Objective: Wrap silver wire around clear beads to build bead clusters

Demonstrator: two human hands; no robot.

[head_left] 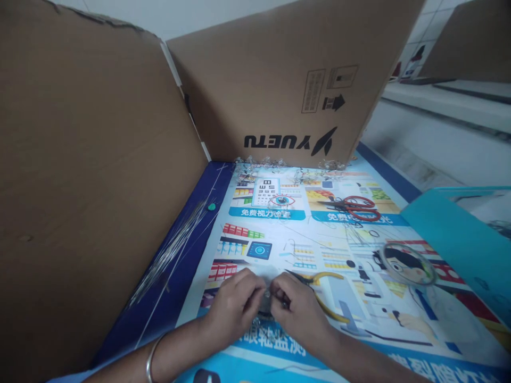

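My left hand (235, 306) and my right hand (297, 308) meet low in the middle of the view, fingers pinched together on a small clear, glittery object (266, 298) between them. What it is exactly I cannot make out. Yellow-handled pliers (325, 290) lie under and just right of my right hand on the printed poster mat (279, 234). A silver bangle sits on my left wrist.
Brown cardboard walls (91, 175) stand at the left and back. A bundle of thin wires (171, 247) lies along the left blue border. Red-handled scissors (357, 207) lie at the back right, a clear round lid (405, 263) at the right, a teal box (463, 239) beyond it. Small clear beads (263, 162) line the back wall.
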